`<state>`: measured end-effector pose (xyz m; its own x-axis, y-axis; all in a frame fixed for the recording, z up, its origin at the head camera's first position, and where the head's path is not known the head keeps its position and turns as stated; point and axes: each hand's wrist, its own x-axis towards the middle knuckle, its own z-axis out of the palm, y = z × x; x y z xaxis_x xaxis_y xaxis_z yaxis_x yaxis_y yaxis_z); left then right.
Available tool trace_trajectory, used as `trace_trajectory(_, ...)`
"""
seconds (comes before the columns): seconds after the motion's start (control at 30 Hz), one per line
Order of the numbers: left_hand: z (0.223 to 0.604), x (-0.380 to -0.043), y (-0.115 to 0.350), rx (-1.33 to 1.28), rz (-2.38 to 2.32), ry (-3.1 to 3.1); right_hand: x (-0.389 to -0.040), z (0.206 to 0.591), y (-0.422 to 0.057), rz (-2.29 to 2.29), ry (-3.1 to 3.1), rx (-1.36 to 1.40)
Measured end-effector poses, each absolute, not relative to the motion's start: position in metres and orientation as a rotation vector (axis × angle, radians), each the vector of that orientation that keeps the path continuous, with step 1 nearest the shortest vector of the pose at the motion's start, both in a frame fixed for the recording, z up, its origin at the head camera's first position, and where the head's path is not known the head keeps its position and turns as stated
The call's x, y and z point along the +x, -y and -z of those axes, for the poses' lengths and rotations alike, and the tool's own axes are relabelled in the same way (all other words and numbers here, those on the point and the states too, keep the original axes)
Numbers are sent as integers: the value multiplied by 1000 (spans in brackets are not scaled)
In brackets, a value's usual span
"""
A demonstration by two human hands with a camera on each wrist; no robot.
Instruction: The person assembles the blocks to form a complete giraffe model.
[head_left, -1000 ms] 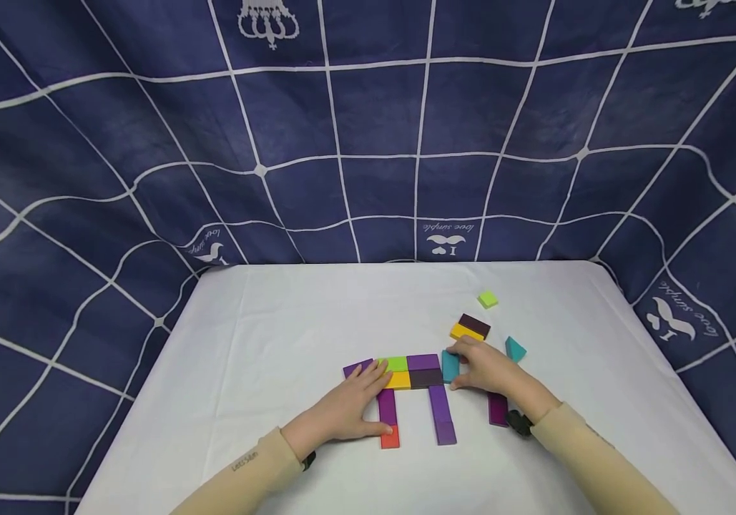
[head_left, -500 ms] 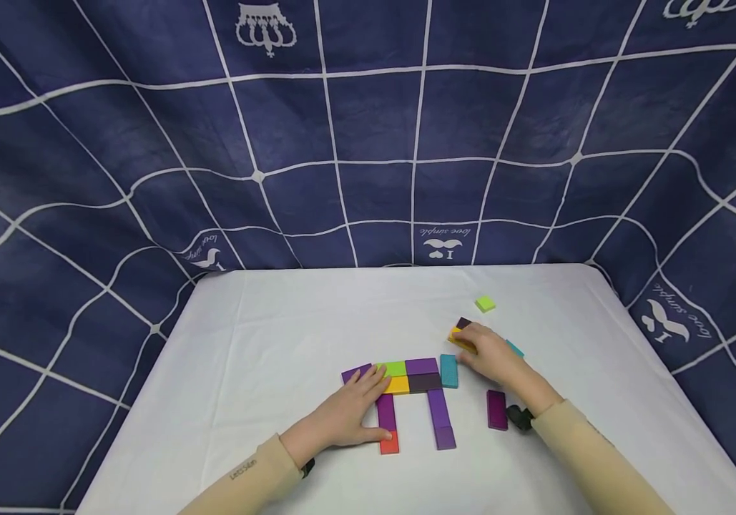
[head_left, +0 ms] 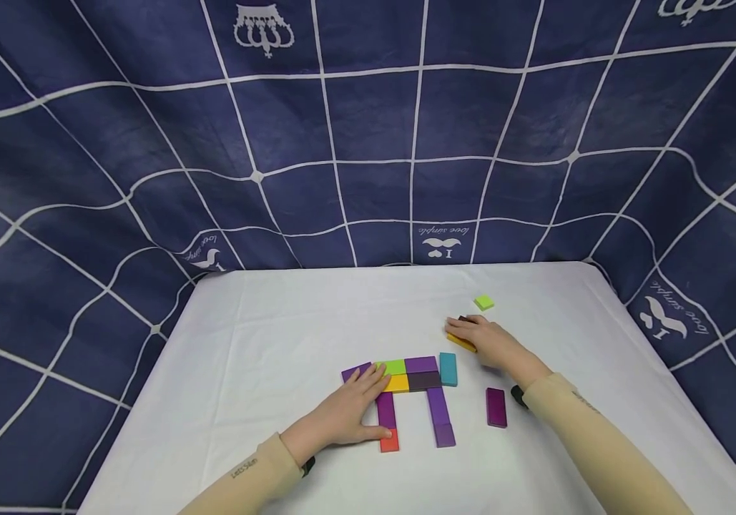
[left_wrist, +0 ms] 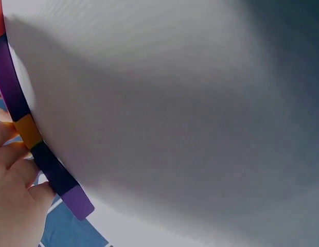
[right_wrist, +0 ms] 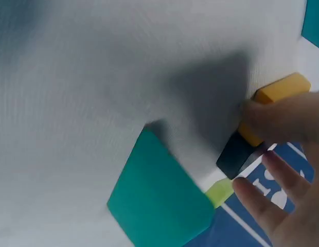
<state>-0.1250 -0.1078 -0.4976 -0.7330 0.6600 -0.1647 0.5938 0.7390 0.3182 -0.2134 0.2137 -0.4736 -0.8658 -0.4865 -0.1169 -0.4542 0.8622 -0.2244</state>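
My left hand (head_left: 348,408) lies with extended fingers over the left end of a flat block figure, touching lime (head_left: 395,368) and yellow blocks. In the left wrist view, its fingertips (left_wrist: 43,193) meet the row of blocks. My right hand (head_left: 496,345) holds a yellow block (right_wrist: 283,88) and a dark brown block (right_wrist: 234,157) lying side by side. Its thumb is against the yellow one, its fingertips by the dark one. A teal rectangular block (head_left: 448,369) stands at the figure's right end. A teal triangular block (right_wrist: 159,195) shows near the right hand, hidden in the head view.
A magenta block (head_left: 496,408) lies beside the right wrist. A small lime block (head_left: 484,302) sits farther back. Purple and red (head_left: 390,440) blocks extend toward me as two legs. The white table (head_left: 277,315) meets a blue checked curtain (head_left: 368,193) behind.
My right hand has let go of the teal rectangular block and moved back to the yellow and dark brown blocks. The left hand stays on the figure.
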Motion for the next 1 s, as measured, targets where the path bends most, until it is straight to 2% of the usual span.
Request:
trace_trajectory(0.23,496,-126,110,983,-376,-2667,-226,474,-211,173,-2904,-756)
trace_trajectory(0.63,498,-124,109,1000,-383,-2673,-248,481,-202,637,-2888,-355)
trace_trajectory(1.0,499,-126,108,991,-367,-2668,-249,491,-199,647,-2872,-479)
